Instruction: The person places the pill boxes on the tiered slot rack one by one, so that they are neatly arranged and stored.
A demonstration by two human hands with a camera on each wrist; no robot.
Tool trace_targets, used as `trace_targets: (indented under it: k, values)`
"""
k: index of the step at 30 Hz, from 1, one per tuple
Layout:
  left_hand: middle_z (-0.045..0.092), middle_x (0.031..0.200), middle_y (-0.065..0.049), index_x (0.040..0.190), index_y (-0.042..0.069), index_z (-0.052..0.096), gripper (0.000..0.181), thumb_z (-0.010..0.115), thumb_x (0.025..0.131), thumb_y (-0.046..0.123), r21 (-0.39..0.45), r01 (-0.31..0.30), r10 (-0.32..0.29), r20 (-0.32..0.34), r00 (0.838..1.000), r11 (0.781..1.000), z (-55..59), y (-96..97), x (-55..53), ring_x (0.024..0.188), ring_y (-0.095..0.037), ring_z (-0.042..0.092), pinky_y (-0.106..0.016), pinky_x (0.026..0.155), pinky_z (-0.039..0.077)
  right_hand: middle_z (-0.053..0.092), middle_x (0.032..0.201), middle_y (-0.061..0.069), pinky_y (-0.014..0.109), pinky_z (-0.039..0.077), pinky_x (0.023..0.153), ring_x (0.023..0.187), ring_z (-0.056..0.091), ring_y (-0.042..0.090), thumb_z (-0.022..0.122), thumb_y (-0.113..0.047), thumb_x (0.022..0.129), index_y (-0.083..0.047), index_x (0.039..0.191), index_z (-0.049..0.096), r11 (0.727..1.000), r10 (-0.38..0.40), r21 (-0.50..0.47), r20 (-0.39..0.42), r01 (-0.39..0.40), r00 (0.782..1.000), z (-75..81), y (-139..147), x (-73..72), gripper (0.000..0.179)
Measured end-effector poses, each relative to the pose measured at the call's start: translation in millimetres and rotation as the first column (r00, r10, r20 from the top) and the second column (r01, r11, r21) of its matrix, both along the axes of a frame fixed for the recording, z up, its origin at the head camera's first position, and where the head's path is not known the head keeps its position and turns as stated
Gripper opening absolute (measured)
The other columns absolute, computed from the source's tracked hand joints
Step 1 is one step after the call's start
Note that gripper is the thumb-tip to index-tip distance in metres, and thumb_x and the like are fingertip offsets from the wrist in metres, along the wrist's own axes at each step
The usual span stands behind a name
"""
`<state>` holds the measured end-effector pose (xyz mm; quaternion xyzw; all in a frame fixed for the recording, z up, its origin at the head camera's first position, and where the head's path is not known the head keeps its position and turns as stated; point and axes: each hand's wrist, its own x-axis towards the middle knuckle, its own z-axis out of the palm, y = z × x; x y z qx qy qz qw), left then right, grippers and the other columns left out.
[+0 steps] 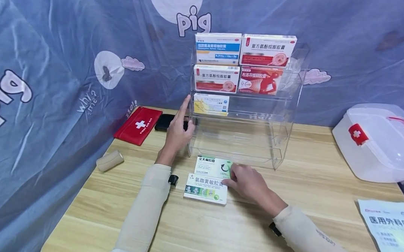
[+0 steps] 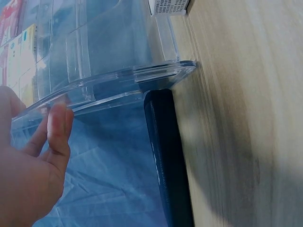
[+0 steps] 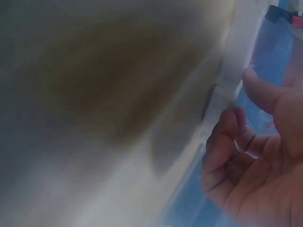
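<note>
My left hand [image 1: 178,132] is at the left side of a clear acrylic display rack [image 1: 204,148], index finger stretched up along its edge and fingertips touching the side panel. Medicine boxes fill the rack's upper tiers, with a yellow-and-white box [image 1: 211,104] below them. In front of the rack, a green-and-white medicine box [image 1: 210,166] lies flat just behind a white medicine box [image 1: 206,190] with a green band. My right hand [image 1: 248,180] is at their right ends, fingers bent by the rear box and thumb at the front box's corner. I cannot tell whether it grips either.
On the left lie a red first aid pouch [image 1: 139,125], a black case [image 1: 165,122] and a tan roll [image 1: 110,160]. A white medicine chest [image 1: 367,148] with a clear lid stands at right, and a face mask packet [image 1: 387,228] lies nearer. A blue printed cloth [image 1: 73,41] hangs behind the table.
</note>
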<state>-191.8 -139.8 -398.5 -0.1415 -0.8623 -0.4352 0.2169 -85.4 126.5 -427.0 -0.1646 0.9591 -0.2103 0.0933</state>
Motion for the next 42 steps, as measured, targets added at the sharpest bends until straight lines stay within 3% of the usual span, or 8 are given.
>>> trace_targets:
  k: [5,15,21,25,28,32,36,42]
  values:
    - [0.028,0.178,0.011,0.173,0.04,0.02,0.089,0.055,0.099,0.006,-0.001,0.006,-0.006,0.004,1.0,1.0,0.0,-0.6,0.0,0.115,-0.029,0.065,-0.051,0.084,0.057,0.06,0.078,-0.001,0.03,0.043,0.062,0.068,0.053,0.016,0.081,-0.038,0.094,-0.015,0.088,0.06,0.999,-0.038,-0.01,0.059,0.038,0.998,-1.8,17,3.6,0.032]
    - [0.029,0.178,0.012,0.173,0.04,0.02,0.089,0.054,0.098,0.005,-0.004,0.004,-0.004,-0.006,1.0,1.0,0.3,-1.3,-1.4,0.118,-0.029,0.068,-0.051,0.091,0.059,0.071,0.104,0.007,0.044,0.057,0.079,0.093,0.066,0.022,0.075,-0.031,0.1,-0.005,0.122,0.067,0.995,-0.009,-0.095,0.131,0.021,0.991,6.5,66,25.0,0.035]
    - [0.03,0.177,0.012,0.172,0.042,0.02,0.09,0.055,0.098,0.005,-0.004,-0.008,0.008,-0.002,1.0,1.0,1.6,-0.8,-1.3,0.118,-0.029,0.068,-0.052,0.089,0.059,0.056,0.112,0.008,0.031,0.049,0.073,0.088,0.054,0.016,0.085,-0.042,0.089,-0.007,0.139,0.067,0.991,0.06,-0.123,0.127,-0.044,0.99,4.4,74,44.4,0.064]
    - [0.028,0.178,0.012,0.173,0.041,0.02,0.09,0.054,0.098,0.006,0.0,-0.002,0.002,0.004,1.0,1.0,1.0,0.1,-0.8,0.118,-0.029,0.068,-0.05,0.086,0.059,0.057,0.114,0.004,0.028,0.049,0.076,0.091,0.053,0.012,0.089,-0.036,0.085,-0.009,0.138,0.067,0.989,0.074,-0.137,0.074,-0.063,0.995,3.5,74,53.9,0.063]
    - [0.027,0.178,0.013,0.173,0.042,0.019,0.09,0.055,0.098,0.006,-0.002,-0.007,0.007,0.01,1.0,1.0,-0.1,0.5,-0.2,0.116,-0.029,0.068,-0.048,0.082,0.057,0.066,0.113,0.002,0.031,0.055,0.08,0.092,0.062,0.011,0.09,-0.024,0.084,-0.01,0.134,0.066,0.978,0.075,-0.199,0.073,-0.059,0.995,4.4,72,56.3,0.057]
    - [0.028,0.178,0.012,0.173,0.042,0.019,0.09,0.055,0.098,0.005,-0.003,-0.01,0.01,0.014,1.0,1.0,-0.4,0.4,0.3,0.113,-0.029,0.066,-0.046,0.08,0.055,0.076,0.111,0.008,0.031,0.063,0.083,0.096,0.074,0.016,0.083,-0.002,0.087,-0.008,0.134,0.062,0.946,0.054,-0.325,0.097,-0.02,0.994,9.7,67,55.1,0.051]
    - [0.027,0.179,0.012,0.172,0.042,0.019,0.09,0.054,0.098,0.006,-0.009,-0.008,0.009,0.018,1.0,1.0,-0.5,0.7,-0.4,0.112,-0.03,0.065,-0.045,0.073,0.051,0.076,0.116,0.017,0.031,0.065,0.083,0.1,0.076,0.024,0.076,0.004,0.09,-0.005,0.138,0.061,0.919,-0.01,-0.393,0.056,0.031,0.998,24.2,72,46.9,0.051]
    - [0.028,0.178,0.014,0.172,0.044,0.018,0.09,0.054,0.099,0.007,-0.004,-0.008,0.008,0.022,1.0,1.0,0.0,0.4,-0.9,0.12,-0.029,0.068,-0.047,0.079,0.057,0.072,0.12,0.029,0.031,0.066,0.078,0.099,0.077,0.038,0.07,0.009,0.093,-0.001,0.144,0.056,0.908,-0.121,-0.415,-0.119,0.062,0.985,72.7,88,15.3,0.054]
